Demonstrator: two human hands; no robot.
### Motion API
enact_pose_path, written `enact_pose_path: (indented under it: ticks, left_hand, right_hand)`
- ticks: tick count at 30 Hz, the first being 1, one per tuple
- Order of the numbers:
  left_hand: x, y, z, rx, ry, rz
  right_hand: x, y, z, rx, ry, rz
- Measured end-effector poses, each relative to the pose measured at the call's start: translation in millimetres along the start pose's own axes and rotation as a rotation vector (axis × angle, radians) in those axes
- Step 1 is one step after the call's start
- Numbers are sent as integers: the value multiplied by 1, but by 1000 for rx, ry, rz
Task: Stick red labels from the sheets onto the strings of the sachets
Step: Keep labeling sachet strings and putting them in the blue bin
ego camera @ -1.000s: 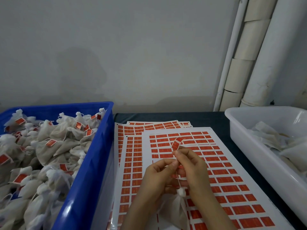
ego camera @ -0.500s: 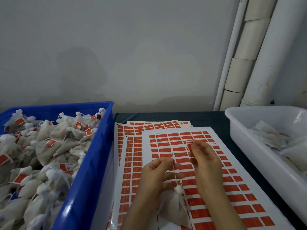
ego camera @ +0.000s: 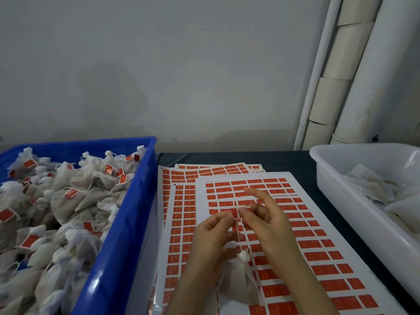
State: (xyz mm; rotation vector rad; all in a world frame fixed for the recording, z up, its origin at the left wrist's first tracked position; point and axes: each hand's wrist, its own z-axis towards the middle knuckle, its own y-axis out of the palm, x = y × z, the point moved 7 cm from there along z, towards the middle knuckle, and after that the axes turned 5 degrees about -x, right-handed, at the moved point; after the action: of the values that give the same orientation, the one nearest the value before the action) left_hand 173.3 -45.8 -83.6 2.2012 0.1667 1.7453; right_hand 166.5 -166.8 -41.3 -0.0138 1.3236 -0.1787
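The left hand and right hand meet above the top label sheet - both pinch a red label at the string's upper end. The sachet hangs below them - its base low between the wrists.

I see soft, dim light. A faint shadow sits on the wall. The pipes lean at the edge.

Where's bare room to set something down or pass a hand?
Bare table shows in the strip between the label sheets and the white tub, and behind the sheets along the wall. Crowded: the blue crate is heaped with sachets, and the left hand and right hand pinch a sachet's string over the sheets.
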Motion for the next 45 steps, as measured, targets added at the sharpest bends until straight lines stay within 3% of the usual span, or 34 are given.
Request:
enact_pose_path:
  ticks: [23, 34, 40, 45]
  left_hand:
    - [3, 3, -2, 20, 32, 48]
    - [6, 4, -2, -10, 43, 51]
    - [8, 12, -3, -73, 119, 182]
    - [12, 4, -5, 36, 217, 190]
  right_hand:
    - [4, 1, -2, -29, 14, -115]
    - [9, -5, -1, 72, 35, -110]
    - [12, -8, -1, 136, 46, -37]
    - [14, -4, 0, 114, 40, -13]
